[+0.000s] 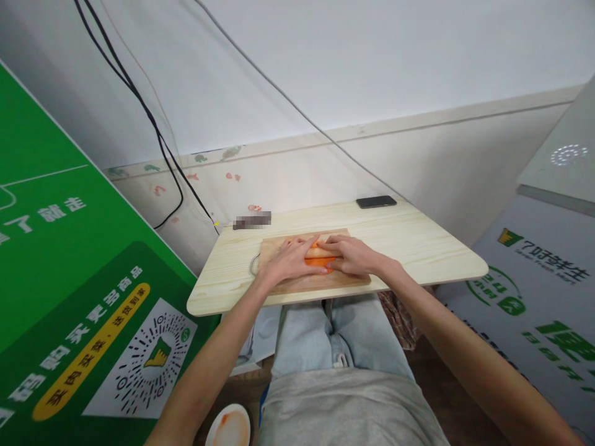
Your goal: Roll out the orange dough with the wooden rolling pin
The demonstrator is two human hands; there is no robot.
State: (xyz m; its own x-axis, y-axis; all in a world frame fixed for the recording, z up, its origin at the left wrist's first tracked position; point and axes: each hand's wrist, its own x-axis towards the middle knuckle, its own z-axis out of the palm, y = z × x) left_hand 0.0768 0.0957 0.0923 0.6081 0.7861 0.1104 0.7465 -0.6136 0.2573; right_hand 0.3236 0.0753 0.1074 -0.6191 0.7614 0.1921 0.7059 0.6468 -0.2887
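A brown wooden cutting board (297,285) lies on a small pale wooden table (418,244). In its middle lies an orange carrot (318,261). My left hand (288,259) rests on the board with its fingers laid flat over the carrot's left end. My right hand (351,254) covers the carrot's right part, fingers stretched flat and pressing down on it. Both hands meet over the carrot and hide most of it.
A black phone (376,202) lies at the table's far edge, a dark blurred object (251,220) at the far left. A metal loop (253,264) sticks out of the board's left side. A green printed board (69,297) leans at left, a grey one (539,279) at right. A white bowl (229,427) sits on the floor.
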